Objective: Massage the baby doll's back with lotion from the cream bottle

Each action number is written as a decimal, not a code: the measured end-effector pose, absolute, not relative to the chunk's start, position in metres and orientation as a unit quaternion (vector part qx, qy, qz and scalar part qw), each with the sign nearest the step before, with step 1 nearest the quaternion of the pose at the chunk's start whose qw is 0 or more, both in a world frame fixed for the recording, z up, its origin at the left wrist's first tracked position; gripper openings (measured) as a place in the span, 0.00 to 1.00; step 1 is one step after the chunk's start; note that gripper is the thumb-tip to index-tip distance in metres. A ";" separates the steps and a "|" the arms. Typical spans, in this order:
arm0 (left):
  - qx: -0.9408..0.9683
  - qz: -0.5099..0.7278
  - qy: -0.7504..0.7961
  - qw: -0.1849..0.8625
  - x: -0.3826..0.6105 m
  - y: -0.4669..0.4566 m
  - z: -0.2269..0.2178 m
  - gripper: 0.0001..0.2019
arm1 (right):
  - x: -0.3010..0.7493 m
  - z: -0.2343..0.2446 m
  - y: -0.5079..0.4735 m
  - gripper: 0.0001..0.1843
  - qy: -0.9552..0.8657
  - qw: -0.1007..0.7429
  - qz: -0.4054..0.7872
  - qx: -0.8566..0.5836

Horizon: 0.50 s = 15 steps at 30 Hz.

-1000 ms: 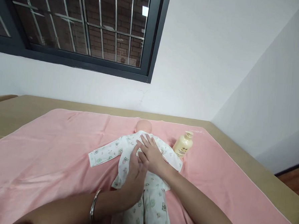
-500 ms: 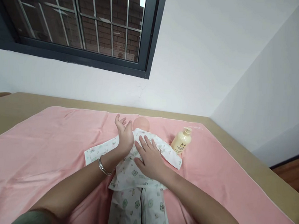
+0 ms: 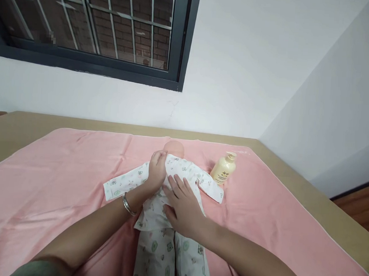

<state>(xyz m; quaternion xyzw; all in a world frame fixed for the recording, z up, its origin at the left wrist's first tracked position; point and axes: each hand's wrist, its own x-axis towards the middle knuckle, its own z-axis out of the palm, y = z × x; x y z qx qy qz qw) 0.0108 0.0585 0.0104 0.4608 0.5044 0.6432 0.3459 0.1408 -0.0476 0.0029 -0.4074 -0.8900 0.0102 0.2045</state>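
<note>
A doll [image 3: 174,147] with a smooth pinkish head lies stretched out before me, dressed in a white printed top [image 3: 183,166] and matching trousers [image 3: 158,252]. Its sleeves spread out to both sides. My right hand [image 3: 184,204] rests on the front of the top, palm down, fingers out and slightly apart. By the collar, at the doll's left-hand side in view, my left hand [image 3: 157,169] is turned edge-on with its fingers bent and held together. Its palm side is hidden, so whether cloth is in it does not show. A bracelet [image 3: 128,204] circles my left wrist.
A cream pump bottle [image 3: 224,169] stands beside the right-hand sleeve. Underneath everything is a pink blanket [image 3: 62,164] on a wooden table [image 3: 296,189]. A white wall [image 3: 231,74] and a barred window [image 3: 122,27] rise behind the table.
My left hand has turned over and its raised, spread fingers have come down and together near the collar. My right hand has shifted slightly downward on the top. The view has tilted a little.
</note>
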 end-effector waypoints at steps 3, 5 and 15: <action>0.503 0.644 0.490 0.305 0.009 0.051 0.002 0.10 | 0.161 -0.004 -0.043 0.25 -0.857 0.277 0.030 -0.434; 0.523 0.639 0.486 0.288 0.009 0.044 0.000 0.10 | 0.170 -0.002 -0.026 0.22 -0.819 0.322 0.035 -0.474; 0.618 0.554 0.517 0.211 0.011 0.036 -0.008 0.14 | 0.159 0.037 0.028 0.17 -0.747 0.293 0.010 -0.597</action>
